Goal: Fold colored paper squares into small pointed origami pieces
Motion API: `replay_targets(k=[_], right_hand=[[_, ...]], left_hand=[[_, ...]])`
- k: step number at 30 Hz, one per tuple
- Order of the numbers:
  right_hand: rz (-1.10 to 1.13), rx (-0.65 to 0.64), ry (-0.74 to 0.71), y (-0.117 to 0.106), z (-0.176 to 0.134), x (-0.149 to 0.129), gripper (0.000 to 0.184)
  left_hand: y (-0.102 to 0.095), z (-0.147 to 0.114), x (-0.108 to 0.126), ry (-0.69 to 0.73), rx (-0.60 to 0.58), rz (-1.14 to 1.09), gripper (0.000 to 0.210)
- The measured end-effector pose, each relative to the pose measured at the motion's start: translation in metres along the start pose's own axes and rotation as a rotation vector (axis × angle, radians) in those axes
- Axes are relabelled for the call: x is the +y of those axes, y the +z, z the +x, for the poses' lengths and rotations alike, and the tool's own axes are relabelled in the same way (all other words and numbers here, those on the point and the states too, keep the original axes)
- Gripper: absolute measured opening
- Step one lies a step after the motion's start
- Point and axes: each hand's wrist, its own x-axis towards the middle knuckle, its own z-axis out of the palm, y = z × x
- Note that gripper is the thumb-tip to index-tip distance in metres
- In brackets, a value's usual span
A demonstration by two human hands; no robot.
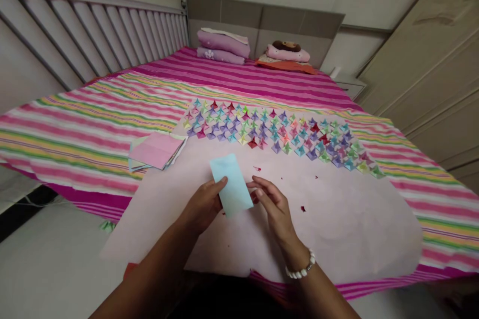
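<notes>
My left hand (207, 203) is closed on a light blue sheet of paper (232, 187), with the thumb on top and the fingers underneath. The sheet is a tall rectangle, tilted, held above a large pale sheet (359, 219) spread on the bed. Beside its right edge is my right hand (270, 203), thumb and fingers apart; some fingertips are hidden, so I cannot tell whether they touch the paper. A white beaded bracelet (301, 266) circles the right wrist. Farther off, rows of small folded paper pieces (264, 130) in many colours stand on the pale sheet.
Left of the pale sheet lies a stack of coloured papers (157, 150), pink on top. Dark red scraps (303, 209) are scattered near my hands. Folded bedding (223, 45) rests by the headboard (239, 15). A green folded piece (107, 226) is on the floor.
</notes>
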Motion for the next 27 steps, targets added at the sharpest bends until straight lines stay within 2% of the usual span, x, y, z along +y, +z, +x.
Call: replay_targets(k=[3,6,10,13,17,19,21,23,25,27], right_hand=[[-0.156,-0.117,-0.163,-0.003,-0.007,-0.004,0.04],[-0.185,-0.127,-0.208,-0.004,-0.01,-0.007,0.034],[-0.114,-0.035,-0.12,-0.008,-0.005,-0.006,0.028],[0.005,0.016,-0.055,-0.01,0.002,-0.004,0.032],[0.13,0.014,0.051,-0.008,0.01,-0.006,0.04],[0.151,-0.008,0.153,-0.006,0.013,-0.008,0.036],[0.201,0.003,0.238,-0.004,0.015,-0.008,0.026],[0.287,0.055,0.273,-0.001,0.016,-0.008,0.023],[0.361,0.126,0.261,0.001,0.017,-0.007,0.027],[0.403,0.203,0.231,0.005,0.017,-0.004,0.035]], left_hand=[[0.002,-0.004,0.004,-0.017,-0.001,0.017,0.031],[0.003,-0.007,0.004,-0.01,0.001,0.018,0.029],[0.0,-0.01,0.0,-0.056,-0.024,0.11,0.025],[-0.003,-0.013,-0.002,-0.101,-0.074,0.227,0.024],[-0.003,-0.016,-0.001,-0.166,-0.134,0.393,0.026],[-0.003,-0.017,0.001,-0.191,-0.176,0.424,0.026],[-0.005,-0.015,0.003,-0.2,-0.205,0.385,0.031],[-0.008,-0.011,0.004,-0.195,-0.204,0.252,0.046],[-0.01,-0.007,0.002,-0.151,-0.186,0.057,0.063],[-0.01,-0.003,-0.003,-0.049,-0.177,-0.064,0.077]])
